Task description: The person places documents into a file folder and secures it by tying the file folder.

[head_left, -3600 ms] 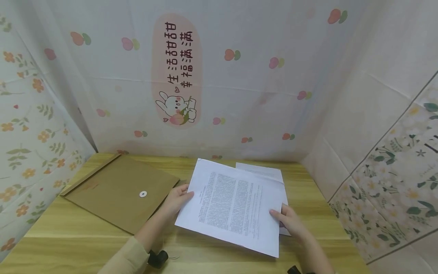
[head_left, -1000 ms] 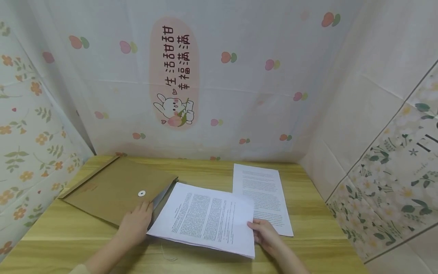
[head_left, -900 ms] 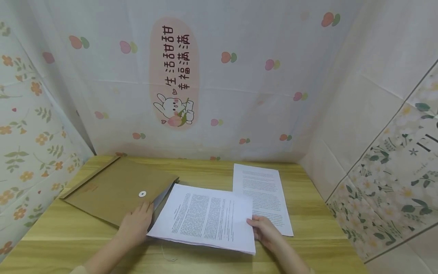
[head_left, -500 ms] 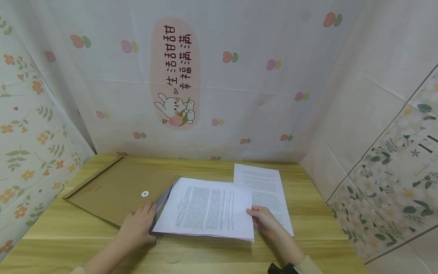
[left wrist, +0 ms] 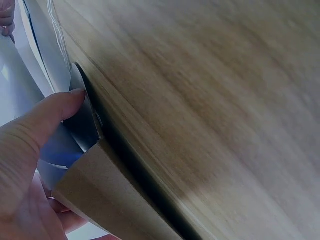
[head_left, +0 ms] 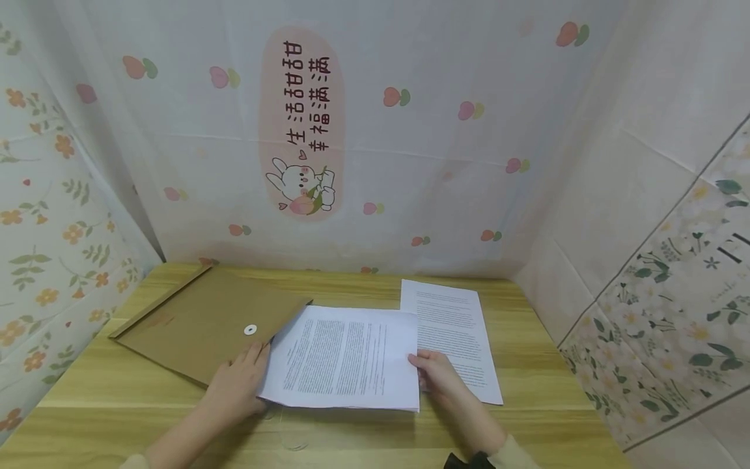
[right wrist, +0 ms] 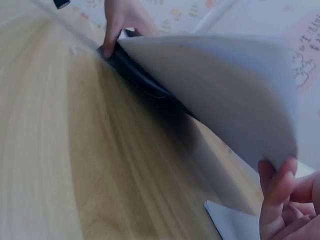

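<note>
A brown string-tie document envelope (head_left: 199,319) lies on the table at left, its mouth facing right. My left hand (head_left: 237,381) grips the mouth's near corner. In the left wrist view the thumb presses the lower flap down while the fingers are around the brown upper layer (left wrist: 107,190). Between thumb and index finger of my right hand (head_left: 439,378), the right edge of a stack of printed paper (head_left: 351,358) is pinched. The stack's left edge is tucked under the envelope's upper layer. In the right wrist view the stack (right wrist: 225,85) slants above the table, bending slightly.
Another printed sheet (head_left: 454,332) lies flat at the right, partly covered by the stack and right hand. A thin white string (head_left: 293,446) trails on the wooden table (head_left: 351,449) near the front. Patterned cloth walls (head_left: 445,182) close in the back and sides.
Earlier both hands held the stack; the left hand has since let go of it and taken the envelope's mouth. The right hand has carried the stack left, its edge now inside the opening.
</note>
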Motion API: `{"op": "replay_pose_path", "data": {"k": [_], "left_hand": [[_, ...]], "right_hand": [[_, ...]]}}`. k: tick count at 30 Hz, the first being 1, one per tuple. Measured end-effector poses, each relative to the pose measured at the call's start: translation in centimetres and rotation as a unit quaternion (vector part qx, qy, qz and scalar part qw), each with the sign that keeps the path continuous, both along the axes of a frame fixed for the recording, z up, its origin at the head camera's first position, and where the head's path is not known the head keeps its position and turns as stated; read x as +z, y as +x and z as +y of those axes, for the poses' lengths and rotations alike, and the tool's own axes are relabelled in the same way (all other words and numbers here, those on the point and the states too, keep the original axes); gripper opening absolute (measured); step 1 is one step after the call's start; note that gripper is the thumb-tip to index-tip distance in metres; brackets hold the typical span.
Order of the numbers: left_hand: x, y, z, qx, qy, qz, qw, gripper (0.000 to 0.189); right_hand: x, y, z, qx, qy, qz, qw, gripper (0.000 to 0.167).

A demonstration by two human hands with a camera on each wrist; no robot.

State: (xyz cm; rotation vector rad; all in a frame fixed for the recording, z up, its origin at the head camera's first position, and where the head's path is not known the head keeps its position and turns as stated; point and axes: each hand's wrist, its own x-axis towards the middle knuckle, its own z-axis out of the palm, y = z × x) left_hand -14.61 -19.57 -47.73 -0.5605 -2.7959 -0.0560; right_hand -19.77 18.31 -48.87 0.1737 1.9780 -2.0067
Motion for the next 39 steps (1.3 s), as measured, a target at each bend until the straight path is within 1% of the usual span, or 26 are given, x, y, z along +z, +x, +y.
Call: {"op": "replay_pose_path", "data": {"k": [2,5,7,10,13,17,19,21,24,27,29,33,36,39], "left_hand": [[0.1,0.0,0.0,0.001,0.005,-0.013,0.9999,0.099],[0.3,0.0,0.0,-0.002,0.011,-0.02,0.9997,0.102],[0.3,0.0,0.0,-0.003,0.011,-0.022,0.9997,0.102],[0.3,0.0,0.0,-0.002,0.006,-0.029,0.9996,0.101],[0.3,0.0,0.0,-0.004,0.002,-0.031,0.9995,0.099],[0.2,0.0,0.0,-0.009,0.001,-0.021,0.9997,0.097],[0.1,0.0,0.0,-0.009,0.004,-0.016,0.9998,0.097],[0.0,0.0,-0.1,-0.009,0.006,-0.012,0.9999,0.098],[-0.2,0.0,-0.1,-0.01,0.008,-0.007,0.9999,0.098],[-0.3,0.1,-0.1,-0.01,0.01,-0.006,0.9999,0.097],[-0.3,0.1,-0.1,-0.01,0.012,-0.007,0.9999,0.096],[-0.1,0.3,-0.1,-0.007,0.017,-0.014,0.9997,0.095],[0.0,0.3,-0.1,-0.006,0.019,-0.021,0.9996,0.096],[0.0,0.3,-0.2,-0.005,0.021,-0.026,0.9994,0.096]], "right_hand": [[-0.1,-0.3,-0.2,-0.02,0.005,-0.002,0.9998,0.037],[-0.2,-0.5,-0.6,-0.047,0.011,0.002,0.9988,0.036],[-0.4,-0.5,-0.9,-0.051,0.016,0.009,0.9985,0.034],[-0.5,-0.2,-1.8,-0.035,0.009,0.016,0.9992,0.032],[-0.6,0.2,-3.0,0.001,-0.015,0.02,0.9997,0.026],[-0.4,0.7,-4.7,0.052,-0.056,0.012,0.997,0.011],[-0.4,0.8,-5.4,0.071,-0.071,0.006,0.9949,0.007],[-0.5,0.8,-6.1,0.084,-0.079,0.004,0.9934,0.009],[-0.7,0.8,-6.9,0.089,-0.089,0.0,0.9921,0.014],[-0.9,0.7,-7.7,0.084,-0.1,-0.001,0.9915,0.011],[-1.0,0.6,-8.2,0.077,-0.106,0.002,0.9915,0.01],[-1.0,0.3,-9.2,0.068,-0.115,0.006,0.991,0.017],[-1.0,0.1,-10.0,0.066,-0.115,0.001,0.9911,0.015],[-0.9,-0.1,-10.8,0.069,-0.107,-0.002,0.9919,0.01]]}}
